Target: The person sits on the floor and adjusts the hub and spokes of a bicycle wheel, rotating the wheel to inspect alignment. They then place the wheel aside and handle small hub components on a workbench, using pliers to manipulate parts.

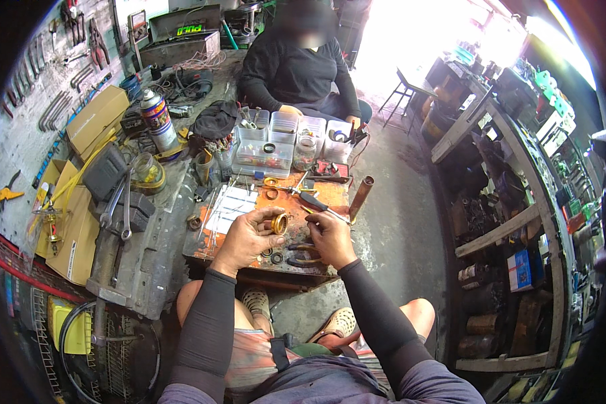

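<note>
My left hand (250,237) is closed on a brass ring (280,224), held upright between thumb and fingers above a small orange-topped work table (337,195). To its right, my right hand (332,240) pinches a thin yellowish rod (306,210) that points toward the ring but stays apart from it. Black-handled pliers (301,261) lie beneath the right hand. Near the front edge are small dark rings (277,258). Beyond my hands lies a screwdriver (312,200), with another ring (271,194) beside it. A white sheet (230,207) with thin metal rods on it lies left.
Clear plastic boxes (262,158) of small parts line the table's far side, where a person (303,74) sits. An upright metal tube (361,198) stands at the right edge. Left, a bench holds a spray can (159,122), a jar (147,173) and wrenches (126,209). Shelves (512,222) stand right.
</note>
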`<state>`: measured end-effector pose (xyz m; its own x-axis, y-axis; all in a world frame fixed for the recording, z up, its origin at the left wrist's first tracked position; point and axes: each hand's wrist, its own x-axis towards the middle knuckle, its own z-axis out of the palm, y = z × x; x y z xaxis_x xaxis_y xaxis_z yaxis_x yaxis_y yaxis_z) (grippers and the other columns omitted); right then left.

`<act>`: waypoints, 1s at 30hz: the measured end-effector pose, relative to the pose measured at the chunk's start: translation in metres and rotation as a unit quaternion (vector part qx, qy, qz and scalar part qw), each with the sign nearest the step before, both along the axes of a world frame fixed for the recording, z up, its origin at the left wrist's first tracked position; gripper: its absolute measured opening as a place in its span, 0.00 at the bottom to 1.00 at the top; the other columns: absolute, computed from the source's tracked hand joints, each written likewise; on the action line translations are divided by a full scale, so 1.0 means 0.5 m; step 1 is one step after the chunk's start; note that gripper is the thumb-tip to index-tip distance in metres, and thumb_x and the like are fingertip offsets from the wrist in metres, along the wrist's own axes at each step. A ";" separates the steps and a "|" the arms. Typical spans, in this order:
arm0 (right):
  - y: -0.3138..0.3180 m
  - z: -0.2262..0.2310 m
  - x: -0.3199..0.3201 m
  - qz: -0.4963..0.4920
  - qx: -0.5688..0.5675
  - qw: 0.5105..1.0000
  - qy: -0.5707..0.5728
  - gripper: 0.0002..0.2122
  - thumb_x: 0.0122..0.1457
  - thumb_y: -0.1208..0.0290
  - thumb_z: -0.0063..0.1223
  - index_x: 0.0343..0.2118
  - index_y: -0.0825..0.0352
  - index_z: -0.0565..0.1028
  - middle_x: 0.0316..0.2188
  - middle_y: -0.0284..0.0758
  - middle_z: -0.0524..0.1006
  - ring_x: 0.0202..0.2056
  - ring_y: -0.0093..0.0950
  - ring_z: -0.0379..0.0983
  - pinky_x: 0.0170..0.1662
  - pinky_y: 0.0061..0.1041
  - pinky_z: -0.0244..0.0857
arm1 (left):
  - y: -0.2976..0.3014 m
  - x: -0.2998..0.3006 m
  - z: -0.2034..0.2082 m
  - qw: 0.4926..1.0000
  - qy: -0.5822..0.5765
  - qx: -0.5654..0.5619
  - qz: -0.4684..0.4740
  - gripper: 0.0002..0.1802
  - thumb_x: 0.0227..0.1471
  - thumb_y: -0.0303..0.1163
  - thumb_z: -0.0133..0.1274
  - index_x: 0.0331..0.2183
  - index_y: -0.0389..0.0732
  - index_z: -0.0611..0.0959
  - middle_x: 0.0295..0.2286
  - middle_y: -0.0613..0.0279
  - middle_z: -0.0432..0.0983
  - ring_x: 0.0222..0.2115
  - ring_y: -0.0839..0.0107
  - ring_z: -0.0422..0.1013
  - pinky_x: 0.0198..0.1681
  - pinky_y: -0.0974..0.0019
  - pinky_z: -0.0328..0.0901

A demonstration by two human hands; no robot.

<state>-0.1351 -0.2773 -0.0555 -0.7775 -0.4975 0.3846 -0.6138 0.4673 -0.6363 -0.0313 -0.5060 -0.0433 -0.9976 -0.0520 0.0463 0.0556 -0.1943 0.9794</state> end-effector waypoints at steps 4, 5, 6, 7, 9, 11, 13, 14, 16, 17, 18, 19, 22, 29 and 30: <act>-0.019 -0.040 -0.037 0.016 0.055 0.998 -0.004 0.10 0.61 0.73 0.65 0.44 0.69 0.87 0.42 0.48 0.86 0.45 0.49 0.83 0.52 0.45 0.76 | -0.001 -0.004 -0.004 0.999 0.005 -0.005 0.044 0.33 0.55 0.13 0.69 0.61 0.34 0.81 0.53 0.59 0.81 0.50 0.71 0.81 0.54 0.67 0.79; -0.030 -0.047 -0.042 0.007 0.065 0.998 0.000 0.10 0.61 0.73 0.65 0.44 0.69 0.87 0.42 0.48 0.86 0.45 0.50 0.83 0.51 0.45 0.77 | -0.002 -0.005 0.001 0.999 -0.001 -0.007 0.054 0.32 0.55 0.13 0.68 0.61 0.34 0.81 0.53 0.59 0.81 0.50 0.71 0.82 0.54 0.67 0.79; -0.037 -0.053 -0.047 -0.002 0.075 0.997 0.005 0.11 0.61 0.72 0.65 0.44 0.68 0.87 0.42 0.48 0.86 0.45 0.50 0.83 0.51 0.45 0.77 | -0.002 -0.006 0.003 0.998 -0.007 -0.008 0.064 0.32 0.56 0.14 0.68 0.61 0.34 0.81 0.53 0.59 0.81 0.49 0.71 0.82 0.53 0.67 0.79; -0.044 -0.053 -0.050 -0.004 0.095 0.995 0.012 0.09 0.62 0.72 0.64 0.43 0.69 0.87 0.40 0.47 0.85 0.43 0.50 0.83 0.49 0.47 0.77 | -0.004 -0.007 0.003 0.997 0.008 -0.020 0.071 0.32 0.56 0.15 0.69 0.62 0.34 0.81 0.53 0.59 0.81 0.47 0.71 0.83 0.52 0.68 0.80; -0.059 -0.053 -0.055 -0.006 0.114 0.993 0.018 0.08 0.63 0.70 0.64 0.40 0.68 0.86 0.38 0.46 0.84 0.41 0.49 0.83 0.47 0.47 0.77 | -0.008 -0.006 0.003 0.997 0.001 -0.026 0.072 0.31 0.57 0.15 0.68 0.62 0.33 0.81 0.52 0.59 0.82 0.47 0.70 0.83 0.52 0.67 0.80; -0.072 -0.054 -0.055 -0.007 0.137 0.990 0.028 0.07 0.63 0.69 0.63 0.38 0.67 0.86 0.36 0.45 0.84 0.40 0.48 0.83 0.45 0.46 0.78 | -0.010 -0.004 0.005 0.997 0.006 -0.023 0.070 0.30 0.58 0.16 0.66 0.62 0.32 0.80 0.51 0.58 0.83 0.46 0.71 0.83 0.51 0.68 0.79; -0.081 -0.058 -0.055 -0.010 0.164 0.986 0.040 0.07 0.63 0.69 0.62 0.35 0.66 0.85 0.35 0.45 0.83 0.38 0.47 0.84 0.44 0.46 0.78 | -0.013 -0.005 -0.001 0.998 0.023 -0.011 0.062 0.30 0.60 0.17 0.65 0.63 0.31 0.79 0.50 0.57 0.85 0.44 0.72 0.84 0.50 0.69 0.79; -0.084 -0.065 -0.059 -0.010 0.170 0.984 0.052 0.06 0.63 0.69 0.61 0.34 0.66 0.85 0.35 0.44 0.83 0.37 0.46 0.84 0.43 0.45 0.79 | -0.014 -0.007 -0.003 0.998 0.024 -0.004 0.058 0.30 0.60 0.18 0.64 0.63 0.30 0.79 0.50 0.56 0.85 0.44 0.71 0.84 0.50 0.68 0.79; -0.091 -0.080 -0.069 -0.009 0.181 0.981 0.076 0.06 0.62 0.70 0.60 0.34 0.66 0.84 0.35 0.44 0.83 0.36 0.45 0.84 0.42 0.44 0.79 | -0.014 -0.010 -0.004 0.998 0.024 0.011 0.049 0.29 0.60 0.18 0.62 0.63 0.29 0.79 0.50 0.54 0.84 0.45 0.69 0.84 0.51 0.67 0.79; -0.094 -0.086 -0.073 -0.008 0.192 0.978 0.083 0.06 0.62 0.70 0.59 0.34 0.67 0.84 0.35 0.44 0.83 0.36 0.45 0.84 0.42 0.44 0.79 | -0.013 -0.010 -0.003 0.999 0.023 0.014 0.045 0.28 0.60 0.18 0.62 0.62 0.30 0.80 0.51 0.54 0.84 0.45 0.67 0.84 0.52 0.65 0.79; -0.096 -0.092 -0.077 -0.007 0.204 0.975 0.090 0.06 0.62 0.71 0.59 0.35 0.67 0.83 0.35 0.44 0.83 0.36 0.45 0.84 0.42 0.43 0.79 | -0.012 -0.010 -0.002 0.999 0.022 0.018 0.040 0.28 0.61 0.18 0.61 0.62 0.31 0.80 0.51 0.54 0.84 0.46 0.66 0.84 0.53 0.63 0.79; -0.099 -0.093 -0.079 -0.004 0.215 0.972 0.098 0.06 0.62 0.71 0.58 0.35 0.68 0.83 0.35 0.44 0.83 0.36 0.44 0.84 0.42 0.43 0.79 | -0.013 -0.008 0.002 0.999 0.021 0.021 0.037 0.27 0.61 0.19 0.61 0.62 0.31 0.80 0.51 0.54 0.83 0.47 0.64 0.84 0.55 0.61 0.79; -0.086 -0.092 -0.070 -0.018 0.142 0.985 0.099 0.06 0.64 0.72 0.57 0.37 0.70 0.81 0.36 0.46 0.82 0.40 0.46 0.83 0.44 0.43 0.78 | -0.009 -0.004 0.008 0.999 0.026 0.022 0.028 0.28 0.61 0.19 0.61 0.62 0.31 0.80 0.51 0.54 0.83 0.48 0.64 0.84 0.55 0.61 0.79; -0.050 0.024 0.001 0.066 -0.100 0.992 0.028 0.06 0.65 0.78 0.63 0.43 0.70 0.80 0.39 0.44 0.79 0.42 0.48 0.79 0.45 0.42 0.74 | -0.009 -0.005 0.004 0.999 0.023 0.022 0.021 0.28 0.63 0.19 0.61 0.63 0.31 0.79 0.52 0.54 0.84 0.48 0.66 0.84 0.56 0.62 0.79; -0.047 0.035 0.008 0.085 -0.094 0.991 0.039 0.06 0.65 0.78 0.63 0.43 0.70 0.81 0.39 0.44 0.79 0.42 0.48 0.80 0.45 0.41 0.74 | -0.006 -0.006 0.006 0.999 0.027 0.023 0.016 0.29 0.63 0.19 0.62 0.64 0.31 0.78 0.52 0.55 0.84 0.48 0.68 0.84 0.55 0.64 0.78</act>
